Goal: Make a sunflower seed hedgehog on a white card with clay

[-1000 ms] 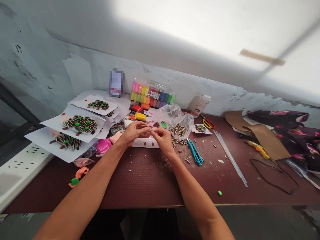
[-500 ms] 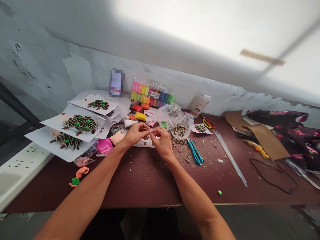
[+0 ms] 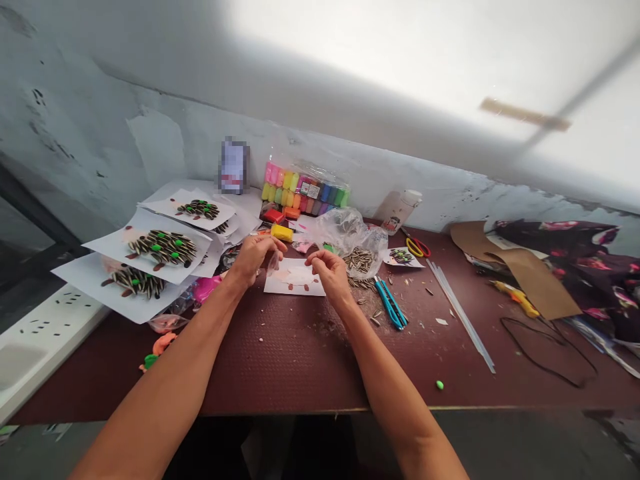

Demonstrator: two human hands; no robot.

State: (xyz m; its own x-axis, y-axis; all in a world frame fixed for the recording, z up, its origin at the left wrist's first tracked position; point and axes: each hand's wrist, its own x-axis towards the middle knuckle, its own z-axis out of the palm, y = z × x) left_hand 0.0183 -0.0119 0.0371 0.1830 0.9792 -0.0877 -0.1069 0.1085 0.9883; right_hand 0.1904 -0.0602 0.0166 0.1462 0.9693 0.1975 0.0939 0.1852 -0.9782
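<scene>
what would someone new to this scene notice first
Probably the papers at the left, bearing hedgehog-like shapes covered in striped seeds with green dots. Next, the rainbow pack of colored blocks against the wall at the back. Then the two hands over a small white card in the middle, a blue cutter to its right.

Matt white paper card (image 3: 283,285).

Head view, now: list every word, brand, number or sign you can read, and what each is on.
None can be read.
White label on the multicoloured pack: too small.
Blue cutter: marks too small.
White bottle: printed picture; any lettering too small.
Upright phone-like object: pixelated, unreadable.
</scene>
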